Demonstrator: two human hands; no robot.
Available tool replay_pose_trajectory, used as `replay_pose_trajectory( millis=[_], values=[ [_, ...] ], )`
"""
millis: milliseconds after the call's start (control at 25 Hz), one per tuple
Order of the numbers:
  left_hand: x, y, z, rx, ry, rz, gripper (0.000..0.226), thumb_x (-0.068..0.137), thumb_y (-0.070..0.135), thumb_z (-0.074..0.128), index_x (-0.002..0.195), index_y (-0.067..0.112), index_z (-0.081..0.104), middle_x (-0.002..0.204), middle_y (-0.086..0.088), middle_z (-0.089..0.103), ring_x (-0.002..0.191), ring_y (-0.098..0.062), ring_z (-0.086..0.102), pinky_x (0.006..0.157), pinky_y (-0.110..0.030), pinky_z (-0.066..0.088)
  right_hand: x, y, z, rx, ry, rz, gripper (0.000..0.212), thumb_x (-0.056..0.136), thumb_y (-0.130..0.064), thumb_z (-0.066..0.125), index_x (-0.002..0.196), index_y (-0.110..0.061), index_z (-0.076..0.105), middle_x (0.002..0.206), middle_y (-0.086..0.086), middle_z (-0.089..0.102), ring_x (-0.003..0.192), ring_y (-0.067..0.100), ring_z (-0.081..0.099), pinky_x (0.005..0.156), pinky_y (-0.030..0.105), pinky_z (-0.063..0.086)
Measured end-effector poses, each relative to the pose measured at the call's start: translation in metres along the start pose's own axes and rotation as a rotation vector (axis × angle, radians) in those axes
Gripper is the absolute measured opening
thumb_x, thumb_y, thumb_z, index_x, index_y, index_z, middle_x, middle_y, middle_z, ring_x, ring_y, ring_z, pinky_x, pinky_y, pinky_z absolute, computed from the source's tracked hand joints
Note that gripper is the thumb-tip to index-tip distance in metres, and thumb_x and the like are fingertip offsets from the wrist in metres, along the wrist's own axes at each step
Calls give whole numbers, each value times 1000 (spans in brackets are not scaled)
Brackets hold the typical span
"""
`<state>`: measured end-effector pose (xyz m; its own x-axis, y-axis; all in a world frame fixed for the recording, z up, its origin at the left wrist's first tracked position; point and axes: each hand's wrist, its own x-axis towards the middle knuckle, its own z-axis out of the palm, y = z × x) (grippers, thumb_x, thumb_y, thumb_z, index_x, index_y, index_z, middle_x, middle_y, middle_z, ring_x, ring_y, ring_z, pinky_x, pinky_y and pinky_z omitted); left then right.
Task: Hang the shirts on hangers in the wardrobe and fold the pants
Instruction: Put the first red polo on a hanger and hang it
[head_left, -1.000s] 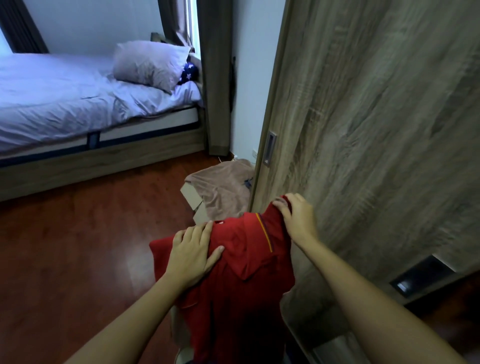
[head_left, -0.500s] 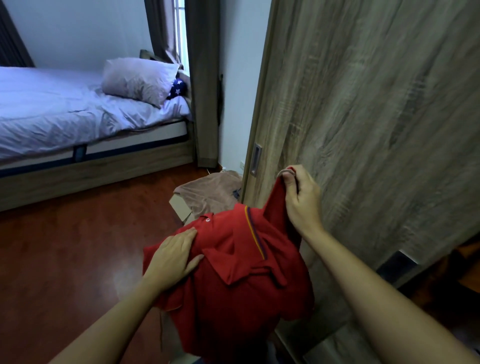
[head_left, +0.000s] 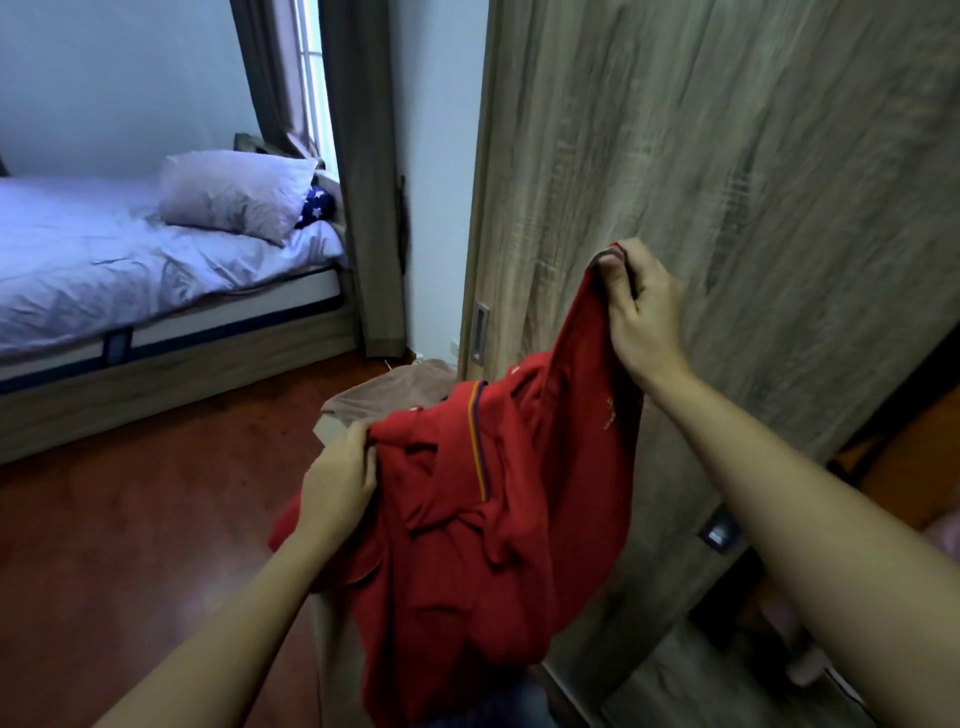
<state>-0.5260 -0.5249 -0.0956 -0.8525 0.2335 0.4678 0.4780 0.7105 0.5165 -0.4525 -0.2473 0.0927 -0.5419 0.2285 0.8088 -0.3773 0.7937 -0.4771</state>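
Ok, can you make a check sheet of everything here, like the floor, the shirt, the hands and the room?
Surface: reddish wooden floor.
Job's things: red shirt held up in front of the wardrobe door; no hanger seen.
Clutter: brown cloth heaped behind the shirt.
Hands: left hand grips bunched shirt cloth; right hand pinches its upper edge, higher up.
Cables: nothing seen.
Surroundings: bed with a pillow; curtain by the window.
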Motion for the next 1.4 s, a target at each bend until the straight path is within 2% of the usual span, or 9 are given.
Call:
replay_pose_trajectory(
  millis=[120,200,440,560,640,760,880,1120,1400],
  values=[
    [-3,-8,-6,29,-107,46,41,89,26,35,121,7,53,110,-20,64,94,-39,63,75,-45,50,2,5,-11,-31,-45,-3,18,96,-33,43,78,-37,44,69,-29,53,66,-13,48,63,6,30],
    [-12,-21,-11,102,-172,107,45,86,15,40,129,8,48,117,-21,62,99,-41,63,79,-46,51,-1,18,-18,-53,-33,37,16,97,-30,45,82,-31,49,69,-30,54,64,-12,48,62,7,31],
    [-11,-49,-16,201,-262,-12,39,90,2,47,129,5,49,118,-23,59,103,-42,59,85,-48,47,5,60,-43,-115,104,201,30,94,-43,40,78,-21,54,69,-8,47,69,1,42,68,31,36],
    [-16,-30,-6,159,-327,-214,49,88,5,44,137,7,39,114,-25,60,103,-43,56,87,-47,43,8,61,-46,-146,77,191,44,91,-50,37,84,-11,57,74,2,50,71,4,44,68,31,37],
    [-15,-10,-1,49,-326,-253,67,80,13,48,144,13,28,119,-21,60,109,-41,54,94,-47,40,8,53,-42,-144,35,171,36,91,-49,38,83,-20,57,75,-2,51,74,7,46,70,32,38],
    [-11,7,8,87,-517,-188,70,75,42,34,144,31,25,143,-8,44,131,-30,40,110,-54,21,5,38,-35,-160,-70,109,26,93,-44,40,78,-28,54,70,-18,53,74,2,47,70,29,38],
    [-24,-4,25,356,-665,-67,64,87,69,21,145,42,20,153,7,27,140,-20,26,110,-54,10,7,31,-39,-158,-78,40,31,95,-40,42,82,-18,59,72,-13,52,74,2,47,68,21,37],
    [-27,-23,31,547,-581,16,55,95,57,18,147,40,10,146,3,36,131,-21,35,104,-48,24,55,2,-100,-133,163,32,29,91,-56,36,74,-37,50,68,-20,50,69,-1,44,69,29,36],
    [-17,-13,27,499,-688,-70,59,95,57,19,149,33,10,153,-3,26,139,-26,27,111,-55,16,38,-31,-111,-98,32,-92,25,95,-47,40,73,-43,51,67,-30,50,65,-13,44,62,14,33]
  ],
)
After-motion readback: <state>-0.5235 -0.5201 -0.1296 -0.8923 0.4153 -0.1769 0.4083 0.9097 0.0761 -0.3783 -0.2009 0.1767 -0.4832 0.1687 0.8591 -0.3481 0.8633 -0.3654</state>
